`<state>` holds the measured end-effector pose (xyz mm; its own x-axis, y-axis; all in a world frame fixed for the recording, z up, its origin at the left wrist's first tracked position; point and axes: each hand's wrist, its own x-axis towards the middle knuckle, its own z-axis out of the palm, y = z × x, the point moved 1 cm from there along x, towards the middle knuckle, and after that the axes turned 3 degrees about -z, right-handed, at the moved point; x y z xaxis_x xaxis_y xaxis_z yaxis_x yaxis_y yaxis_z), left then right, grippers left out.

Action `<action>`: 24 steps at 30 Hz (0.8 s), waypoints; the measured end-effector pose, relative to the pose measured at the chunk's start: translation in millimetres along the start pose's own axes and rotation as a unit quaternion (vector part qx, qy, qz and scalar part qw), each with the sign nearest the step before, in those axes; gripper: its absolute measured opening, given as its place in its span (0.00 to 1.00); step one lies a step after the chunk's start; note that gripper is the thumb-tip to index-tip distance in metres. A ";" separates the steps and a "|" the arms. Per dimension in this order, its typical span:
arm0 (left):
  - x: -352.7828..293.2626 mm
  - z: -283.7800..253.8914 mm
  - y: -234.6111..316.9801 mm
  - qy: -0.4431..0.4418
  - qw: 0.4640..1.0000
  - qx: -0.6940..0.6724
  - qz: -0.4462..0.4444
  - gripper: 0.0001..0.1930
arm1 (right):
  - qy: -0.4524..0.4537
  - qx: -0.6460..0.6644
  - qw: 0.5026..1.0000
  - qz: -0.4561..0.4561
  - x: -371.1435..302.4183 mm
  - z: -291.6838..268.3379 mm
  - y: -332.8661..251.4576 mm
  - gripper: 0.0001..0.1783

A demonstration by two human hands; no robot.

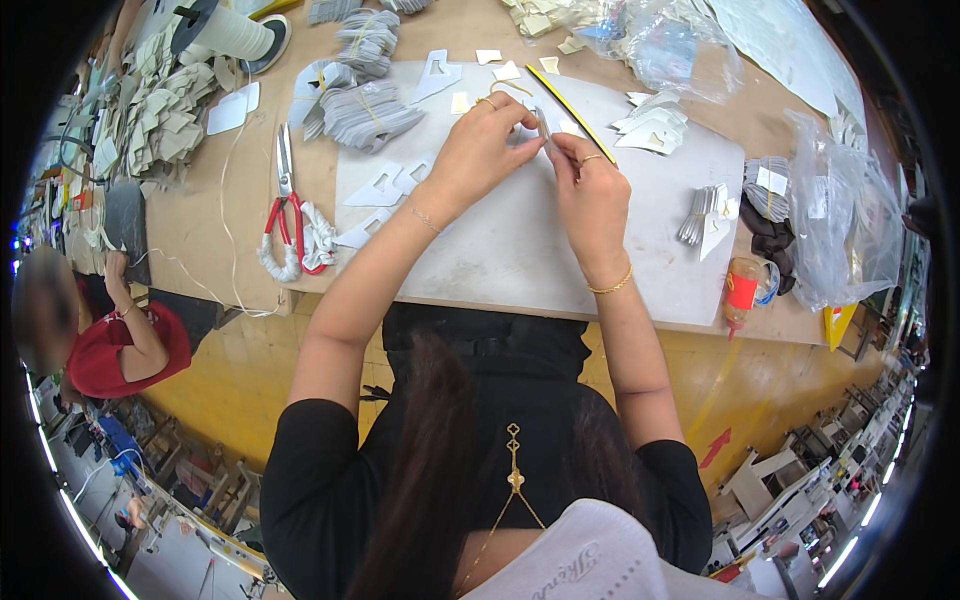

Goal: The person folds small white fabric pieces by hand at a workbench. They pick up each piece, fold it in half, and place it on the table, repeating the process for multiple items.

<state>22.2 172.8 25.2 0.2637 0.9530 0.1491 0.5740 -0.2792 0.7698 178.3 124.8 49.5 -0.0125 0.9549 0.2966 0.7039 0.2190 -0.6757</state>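
- Over the far half of the pale board (480,255), our two hands meet at a thin grey piece (543,122), which we see nearly edge-on; we cannot tell whether it is one layer or several.
- Our right hand (592,185), over the board, has its thumb and fingertips together, clamped on the near end of that piece.
- Our left hand (487,140), also over the board, bends its thumb and forefinger around the piece's other side; we cannot tell whether they pinch it or only touch it.
- Across the board's far part, just beside our hands, we see a yellow and black stick (570,113) lying slantwise.
- Near the board's left edge we have flat white pieces with cut-out windows (378,188), and at its far left corner a banded grey bundle (370,115).
- On the board's right side lie a fanned stack of white pieces (650,122) and, closer to us, a smaller grey bundle (695,218).
- Left of the board we find scissors (285,185) with red handles, partly wrapped in white, and well beyond them a spool of white thread (228,35).
- Off the board's near right corner we see a bottle (740,287) with a red label, and further right a clear plastic bag (845,225).
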 end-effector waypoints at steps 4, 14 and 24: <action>-3.6 -5.3 9.2 0.031 0.999 -0.019 -0.007 0.17 | -0.024 0.110 0.989 0.097 0.4 -7.9 2.0 0.09; -15.3 -20.7 21.8 0.020 0.999 -0.043 0.021 0.12 | -0.073 0.354 0.898 0.250 -3.9 -32.0 13.6 0.14; -27.7 -31.3 24.3 -0.114 0.874 -0.399 -0.254 0.08 | -0.047 0.315 0.903 0.289 -16.8 -55.2 26.9 0.14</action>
<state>4.6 143.3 59.2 0.3313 0.8569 -0.3950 -0.0381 0.4305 0.9018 236.6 103.6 63.7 0.1467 0.9528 -0.2660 0.0696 -0.2782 -0.9580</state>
